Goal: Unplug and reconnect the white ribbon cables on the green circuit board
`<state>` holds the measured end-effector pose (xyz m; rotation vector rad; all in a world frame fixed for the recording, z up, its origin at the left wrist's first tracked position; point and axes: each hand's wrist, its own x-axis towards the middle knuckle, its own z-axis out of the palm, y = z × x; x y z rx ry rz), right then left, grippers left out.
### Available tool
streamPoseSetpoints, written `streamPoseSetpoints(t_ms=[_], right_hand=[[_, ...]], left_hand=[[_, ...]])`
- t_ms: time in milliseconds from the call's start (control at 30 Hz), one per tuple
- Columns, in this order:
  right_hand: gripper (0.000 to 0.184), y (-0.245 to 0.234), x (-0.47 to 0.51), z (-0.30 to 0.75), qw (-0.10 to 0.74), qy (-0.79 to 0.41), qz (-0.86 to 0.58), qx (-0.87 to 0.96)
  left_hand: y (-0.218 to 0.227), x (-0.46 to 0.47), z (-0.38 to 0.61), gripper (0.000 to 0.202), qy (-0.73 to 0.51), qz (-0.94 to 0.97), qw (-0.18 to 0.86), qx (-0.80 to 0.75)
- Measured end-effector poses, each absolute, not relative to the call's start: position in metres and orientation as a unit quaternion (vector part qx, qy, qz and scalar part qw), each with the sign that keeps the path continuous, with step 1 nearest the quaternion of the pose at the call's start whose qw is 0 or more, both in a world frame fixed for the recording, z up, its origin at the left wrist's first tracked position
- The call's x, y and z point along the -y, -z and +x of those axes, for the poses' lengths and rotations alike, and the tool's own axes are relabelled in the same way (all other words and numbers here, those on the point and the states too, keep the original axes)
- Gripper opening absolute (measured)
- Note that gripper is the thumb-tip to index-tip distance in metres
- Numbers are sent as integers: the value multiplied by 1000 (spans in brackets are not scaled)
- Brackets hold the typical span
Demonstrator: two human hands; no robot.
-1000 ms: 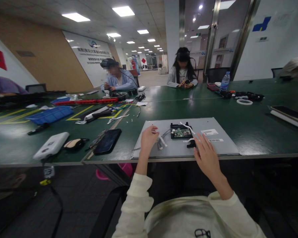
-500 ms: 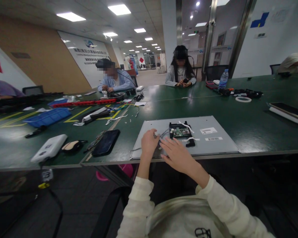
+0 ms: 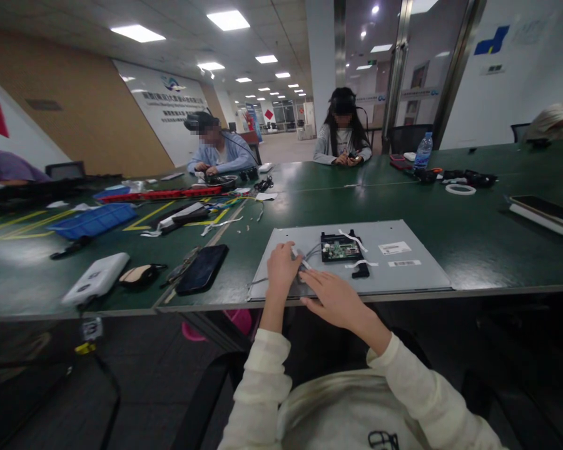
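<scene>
A flat grey metal panel (image 3: 398, 234) lies in front of me at the table edge. On it sits a black frame holding a green circuit board (image 3: 341, 250), with white tape strips (image 3: 360, 264) stuck beside it. Grey cable (image 3: 315, 247) runs left from the board to my left hand (image 3: 281, 269), whose fingers are closed around it over the panel's left part. My right hand (image 3: 333, 297) reaches in from the right, fingers stretched out and tips close to the cable and a pale strip (image 3: 306, 265). What the right fingertips touch is hard to make out.
A black phone (image 3: 202, 270), a white device (image 3: 96, 278) and a beige-and-black object (image 3: 139, 275) lie to the left. Farther off are a blue tray (image 3: 96, 220) and a water bottle (image 3: 423, 151). Two people sit across the table. Another phone (image 3: 551, 211) lies far right.
My right hand has drawn slightly down and its fingers have come closer together, showing more of the pale strip. My left hand stays at the cable.
</scene>
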<state>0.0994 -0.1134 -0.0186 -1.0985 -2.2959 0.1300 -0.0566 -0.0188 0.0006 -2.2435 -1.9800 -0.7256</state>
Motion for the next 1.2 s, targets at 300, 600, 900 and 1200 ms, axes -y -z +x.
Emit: streamPoseSetpoints(t_ms=[300,600,900,1200], right_hand=[[49,19,116,99,279,-22,-413,866],[46,18,114,100,274,-13,-399,875],[48,16,116,101,270,-16,-397,877],[55,22,116,102,269,-4,-387,882]], left_hand=[[-13,27,-46,38,180,-707,82,679],[-11,56,-42,28,225,-756,14,615],[-10,48,-46,32,201,-738,-65,641],[-10,45,-52,35,242,-740,-105,619]])
